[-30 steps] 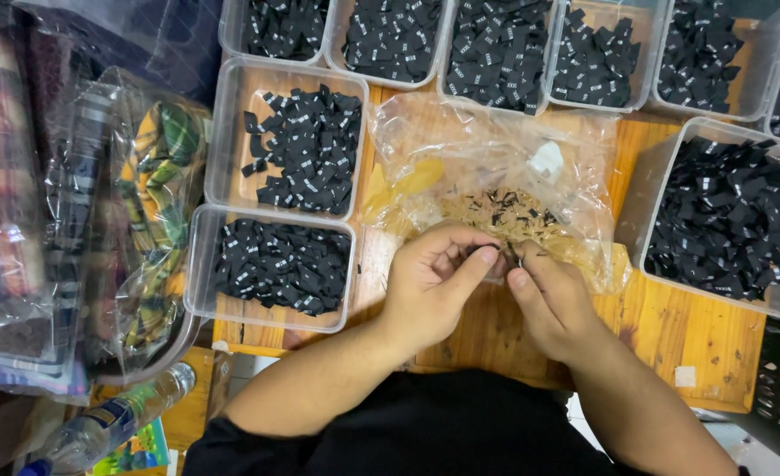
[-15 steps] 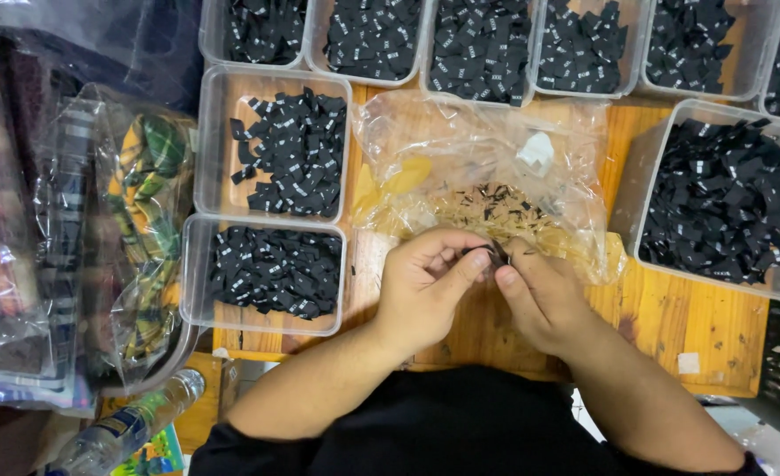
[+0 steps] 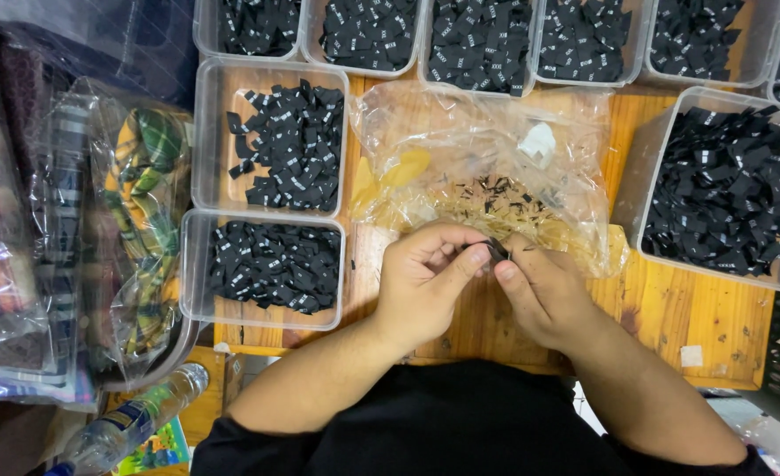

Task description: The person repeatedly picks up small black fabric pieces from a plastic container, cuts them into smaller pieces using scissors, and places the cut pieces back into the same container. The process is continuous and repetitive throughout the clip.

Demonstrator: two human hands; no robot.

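Fingertips of both hands meet over the wooden table [image 3: 672, 308], pinching one small black label [image 3: 497, 250] between them. The left hand [image 3: 425, 278] curls in with thumb and forefinger pressed on the label's near end; the right hand [image 3: 544, 295] closes thumb against forefinger on the other end. The label sits right at the meeting point, so neither hand is nearer. Its long axis seems to run slantwise from left hand to right, though so little shows between the fingers that I can't be sure.

Just beyond the knuckles lies a crumpled clear plastic bag [image 3: 487, 159] strewn with dark thread snippets. To the left stand two clear trays [image 3: 271, 273] heaped with similar black labels, the nearer one just beside the left wrist; a larger tray [image 3: 725, 189] sits to the right.
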